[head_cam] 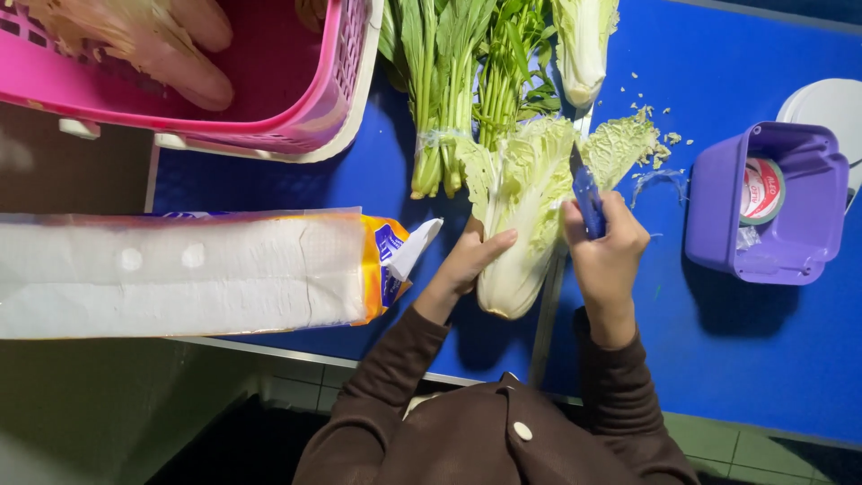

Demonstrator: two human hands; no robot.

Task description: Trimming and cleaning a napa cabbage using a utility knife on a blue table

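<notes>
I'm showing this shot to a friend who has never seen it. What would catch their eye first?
Probably the pale napa cabbage at the centre of the blue table, steadied by the left hand while the right hand holds a blue-handled knife against it. Next, the bright pink basket at top left, and the purple tub on the right.

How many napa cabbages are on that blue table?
2. One cabbage lies under the left hand while the right hand holds a knife; another cabbage lies at the top edge, partly cut off.
</notes>
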